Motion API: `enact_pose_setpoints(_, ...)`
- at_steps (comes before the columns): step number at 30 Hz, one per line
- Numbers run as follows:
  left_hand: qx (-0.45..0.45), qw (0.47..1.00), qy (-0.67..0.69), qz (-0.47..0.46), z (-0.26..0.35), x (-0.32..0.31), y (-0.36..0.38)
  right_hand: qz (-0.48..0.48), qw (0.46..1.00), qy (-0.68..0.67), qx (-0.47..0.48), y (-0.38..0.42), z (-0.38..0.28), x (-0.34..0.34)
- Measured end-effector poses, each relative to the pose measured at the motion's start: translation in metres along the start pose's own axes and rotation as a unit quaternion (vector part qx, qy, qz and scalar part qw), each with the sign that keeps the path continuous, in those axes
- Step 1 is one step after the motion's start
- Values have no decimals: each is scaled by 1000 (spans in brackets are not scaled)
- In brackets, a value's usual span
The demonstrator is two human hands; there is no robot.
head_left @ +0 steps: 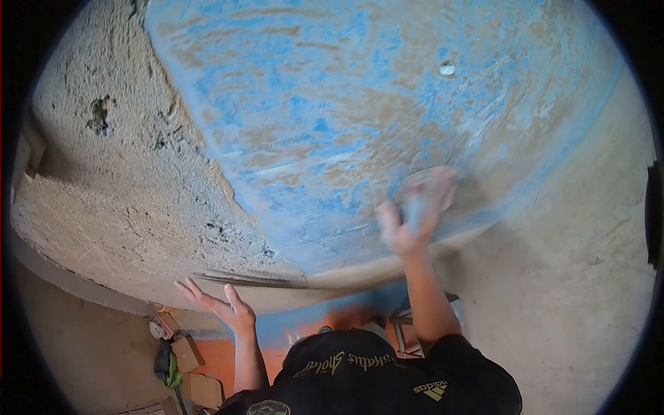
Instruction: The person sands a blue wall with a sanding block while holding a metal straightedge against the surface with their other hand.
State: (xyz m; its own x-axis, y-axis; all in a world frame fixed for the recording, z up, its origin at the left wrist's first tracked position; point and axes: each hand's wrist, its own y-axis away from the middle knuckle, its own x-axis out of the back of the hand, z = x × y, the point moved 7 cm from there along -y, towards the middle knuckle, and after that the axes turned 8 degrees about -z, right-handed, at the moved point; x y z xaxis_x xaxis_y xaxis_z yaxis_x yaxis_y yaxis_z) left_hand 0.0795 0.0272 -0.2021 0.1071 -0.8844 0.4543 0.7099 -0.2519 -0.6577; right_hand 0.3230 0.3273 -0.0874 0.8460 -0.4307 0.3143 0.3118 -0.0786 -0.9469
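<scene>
A wall patch (pixel 297 104) with worn blue paint and brownish smears fills the upper middle. Against its lower right part is my right hand (pixel 418 211), blurred by motion and dusted pale. A flat object seems to lie between that hand and the wall, but the blur hides what it is and how the fingers hold it. My left hand (pixel 220 304) is raised at the lower left, near the wall's bottom edge, fingers spread and nothing in it.
Rough bare plaster (pixel 138 159) covers the wall on the left. Cardboard boxes (pixel 187 354) and a dark and green cloth (pixel 167 363) are at the lower left. A metal frame (pixel 407 335) stands by my right arm, above an orange floor.
</scene>
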Motion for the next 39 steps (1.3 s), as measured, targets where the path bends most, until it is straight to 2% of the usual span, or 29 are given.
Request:
enact_pose_setpoints(1, -1, 1000, 14, -19, -5, 0, -1, 72, 989, -76, -102, 5, 13, -1)
enact_pose_setpoints(3, 4, 998, 42, -52, -8, -3, -2, 210, 907, -221, -291, 28, 32, -15)
enact_pose_setpoints(4, 5, 997, 46, -57, -7, -4, -1, 108, 967, -157, -167, 14, 3, -13)
enact_pose_setpoints(5, 3, 997, 49, -62, -6, -4, -1, 4, 995, -88, -40, 8, -33, -9)
enact_pose_setpoints(6, -2, 996, 51, -67, -5, -4, -2, -100, 991, -16, 87, 9, -61, -15)
enact_pose_setpoints(9, -5, 996, 46, -77, -7, -3, -2, 51, 994, -17, -98, 12, -14, -9)
enact_pose_setpoints(11, -9, 995, 52, -82, -5, -1, -3, 81, 943, -206, -249, 27, 1, -12)
enact_pose_setpoints(13, -5, 995, 53, -87, -2, 2, -2, 3, 996, -54, -73, 6, -39, -3)
enact_pose_setpoints(15, -4, 995, 51, -91, 1, 1, -5, -38, 999, 1, 17, 9, -54, -9)
enact_pose_setpoints(17, -8, 994, 46, -99, -2, 1, -4, 31, 997, -2, -63, 13, -25, -9)
enact_pose_setpoints(18, -7, 994, 46, -103, -5, 0, -4, 87, 966, -98, -223, 19, 4, -8)
enact_pose_setpoints(21, 3, 994, 55, -98, -6, -5, -3, 45, 986, -38, -158, 11, -22, -10)
enact_pose_setpoints(22, 2, 994, 51, -100, -6, -5, -1, -7, 999, -10, -32, 5, -54, -14)
enact_pose_setpoints(25, -11, 993, 51, -102, -5, -11, -3, -9, 997, 51, 64, 13, -43, -21)
enact_pose_setpoints(27, -19, 993, 62, -100, -7, -10, -2, 66, 988, -24, -137, 12, 6, -14)
enact_pose_setpoints(28, -20, 993, 61, -100, -12, -9, 0, 68, 983, -28, -166, -1, 9, -3)
enact_pose_setpoints(30, -22, 992, 69, -102, -17, -12, 4, 39, 996, 1, -76, -29, -14, 16)
enact_pose_setpoints(31, -18, 992, 64, -104, -17, -13, 5, 4, 999, 34, 42, -38, -47, 20)
enact_pose_setpoints(33, -12, 993, 53, -107, -19, -15, 5, 32, 999, -9, -4, -35, -38, 25)
enact_pose_setpoints(34, -11, 993, 64, -98, -18, -16, 5, 96, 978, -87, -165, -15, 0, 18)
enact_pose_setpoints(37, -17, 994, 67, -82, -17, -18, 4, 120, 956, -131, -233, 19, 25, -4)
enact_pose_setpoints(38, -14, 995, 55, -80, -19, -18, 6, 24, 993, -70, -97, 21, -8, -5)
enact_pose_setpoints(39, -13, 996, 43, -77, -21, -19, 6, -73, 996, -6, 41, 20, -38, -9)
